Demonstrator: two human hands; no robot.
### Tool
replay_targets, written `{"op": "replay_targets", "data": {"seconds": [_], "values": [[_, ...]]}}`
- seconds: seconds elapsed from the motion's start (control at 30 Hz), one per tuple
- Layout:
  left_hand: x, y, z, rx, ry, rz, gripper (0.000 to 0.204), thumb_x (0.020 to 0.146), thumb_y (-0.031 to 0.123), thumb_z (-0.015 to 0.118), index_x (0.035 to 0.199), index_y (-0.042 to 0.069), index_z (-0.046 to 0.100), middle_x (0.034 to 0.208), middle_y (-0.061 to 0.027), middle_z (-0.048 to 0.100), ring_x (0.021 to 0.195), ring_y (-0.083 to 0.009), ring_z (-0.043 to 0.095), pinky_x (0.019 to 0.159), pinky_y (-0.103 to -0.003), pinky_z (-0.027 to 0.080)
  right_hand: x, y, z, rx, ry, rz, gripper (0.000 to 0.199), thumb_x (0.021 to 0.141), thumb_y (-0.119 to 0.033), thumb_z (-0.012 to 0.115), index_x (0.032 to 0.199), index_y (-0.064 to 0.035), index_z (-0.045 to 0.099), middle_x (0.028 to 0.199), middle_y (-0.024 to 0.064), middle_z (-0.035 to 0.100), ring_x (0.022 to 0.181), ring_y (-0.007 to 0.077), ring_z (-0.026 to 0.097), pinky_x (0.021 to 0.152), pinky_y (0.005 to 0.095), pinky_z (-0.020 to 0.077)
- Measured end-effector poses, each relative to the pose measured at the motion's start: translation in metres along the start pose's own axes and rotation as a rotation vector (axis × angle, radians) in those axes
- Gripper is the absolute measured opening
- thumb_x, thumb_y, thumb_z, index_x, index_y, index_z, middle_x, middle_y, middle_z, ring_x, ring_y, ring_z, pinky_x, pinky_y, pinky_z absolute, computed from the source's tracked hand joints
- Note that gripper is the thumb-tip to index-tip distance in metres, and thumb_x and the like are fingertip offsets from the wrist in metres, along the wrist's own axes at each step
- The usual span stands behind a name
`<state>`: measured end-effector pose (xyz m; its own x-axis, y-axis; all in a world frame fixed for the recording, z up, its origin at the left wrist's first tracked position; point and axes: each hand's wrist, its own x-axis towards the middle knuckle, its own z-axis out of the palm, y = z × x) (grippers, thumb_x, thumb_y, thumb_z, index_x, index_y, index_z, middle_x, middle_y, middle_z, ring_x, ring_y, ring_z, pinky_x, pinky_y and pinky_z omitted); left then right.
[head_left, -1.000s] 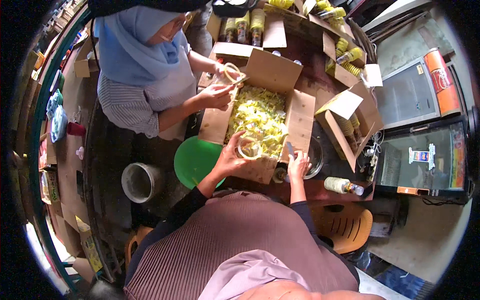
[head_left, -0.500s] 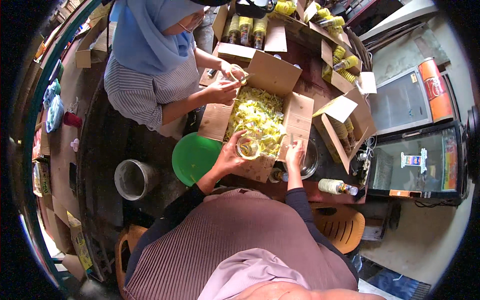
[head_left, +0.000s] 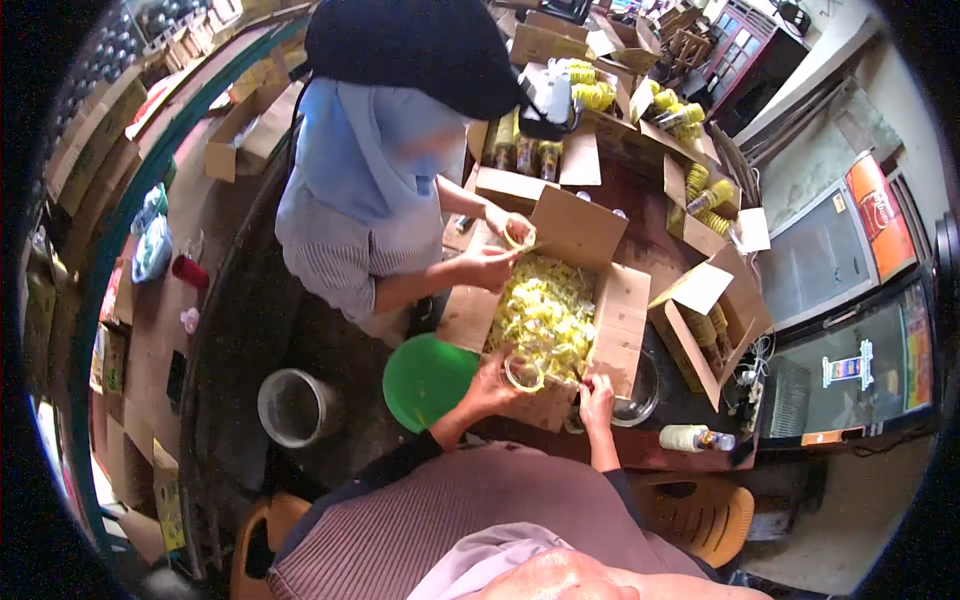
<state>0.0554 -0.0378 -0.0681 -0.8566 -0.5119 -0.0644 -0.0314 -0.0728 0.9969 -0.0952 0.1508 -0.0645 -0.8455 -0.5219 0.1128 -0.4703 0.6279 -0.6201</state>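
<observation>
My left hand [head_left: 492, 388] is closed round a clear plastic cup [head_left: 524, 373] with a yellowish rim, at the near edge of an open cardboard box [head_left: 620, 310]. Yellow and clear plastic scraps [head_left: 545, 315] fill this box. At the box's near right corner, my right hand [head_left: 597, 397] has its fingers pinched together; whatever is in them is too small to make out. Across the box, a co-worker's hands [head_left: 490, 265] hold a similar yellowish ring-shaped piece [head_left: 520, 236].
A green basin [head_left: 425, 385] and a grey bucket [head_left: 292, 408] stand to the left. A clear bowl [head_left: 643, 390] and a wrapped roll [head_left: 690, 438] lie right of the box. Further cartons [head_left: 720, 320] hold stacked yellow-rimmed cups. Orange chairs [head_left: 700, 515] flank me.
The view has shifted, so the scene sits lower and further right. My left hand still holds the cup. My right hand has come closer to the box's near corner and the cup.
</observation>
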Motion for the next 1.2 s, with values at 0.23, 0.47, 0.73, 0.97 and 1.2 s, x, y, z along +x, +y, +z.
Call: {"op": "replay_targets", "data": {"seconds": [0.23, 0.47, 0.73, 0.97, 1.2], "values": [[0.002, 0.019, 0.011, -0.045, -0.160, -0.137, 0.090, 0.068, 0.008, 0.081, 0.139, 0.011, 0.027, 0.115, -0.0128, 0.055, 0.098, -0.0196, 0.058, 0.078, -0.032, 0.052, -0.031, 0.005, -0.005, -0.037, 0.000, -0.056, 0.013, 0.073, -0.002, 0.067, 0.084, -0.0013, 0.062, 0.085, 0.0134, 0.057, 0.077, 0.0289, 0.060, 0.070, 0.0369, 0.0494], [0.012, -0.022, 0.036, -0.084, -0.170, -0.002, 0.089, 0.067, 0.011, 0.082, 0.137, 0.012, 0.028, 0.113, -0.0122, 0.057, 0.101, -0.0201, 0.058, 0.083, -0.034, 0.050, -0.055, -0.001, -0.015, -0.027, -0.081, -0.025, 0.011, 0.073, -0.003, 0.067, 0.083, -0.0008, 0.063, 0.083, 0.0129, 0.058, 0.077, 0.0283, 0.060, 0.070, 0.0362, 0.0491], [0.017, -0.036, 0.042, -0.165, -0.077, -0.084, 0.078, 0.069, 0.012, 0.076, 0.132, 0.018, 0.031, 0.109, -0.0114, 0.059, 0.104, -0.0221, 0.058, 0.088, -0.038, 0.047, -0.049, -0.004, -0.021, -0.014, -0.073, -0.071, 0.010, 0.077, -0.002, 0.063, 0.086, -0.0008, 0.061, 0.085, 0.0138, 0.057, 0.081, 0.0305, 0.058, 0.073, 0.0380, 0.0473], [0.019, 0.004, 0.043, -0.141, -0.006, -0.020, 0.080, 0.069, 0.009, 0.079, 0.132, 0.011, 0.029, 0.111, -0.0131, 0.057, 0.103, -0.0219, 0.056, 0.088, -0.036, 0.046, -0.026, -0.039, -0.037, 0.078, 0.073, -0.044, 0.015, 0.079, -0.001, 0.061, 0.094, -0.0027, 0.062, 0.086, 0.0136, 0.057, 0.082, 0.0310, 0.058, 0.074, 0.0385, 0.0460], [0.004, 0.032, 0.063, 0.036, 0.107, 0.016, 0.077, 0.069, 0.011, 0.080, 0.129, 0.005, 0.032, 0.106, -0.0151, 0.059, 0.096, -0.0209, 0.060, 0.081, -0.032, 0.050, -0.032, -0.056, -0.052, 0.036, 0.153, -0.229, 0.017, 0.078, -0.001, 0.063, 0.094, -0.0059, 0.062, 0.085, 0.0105, 0.054, 0.080, 0.0293, 0.057, 0.072, 0.0394, 0.0464]]}}
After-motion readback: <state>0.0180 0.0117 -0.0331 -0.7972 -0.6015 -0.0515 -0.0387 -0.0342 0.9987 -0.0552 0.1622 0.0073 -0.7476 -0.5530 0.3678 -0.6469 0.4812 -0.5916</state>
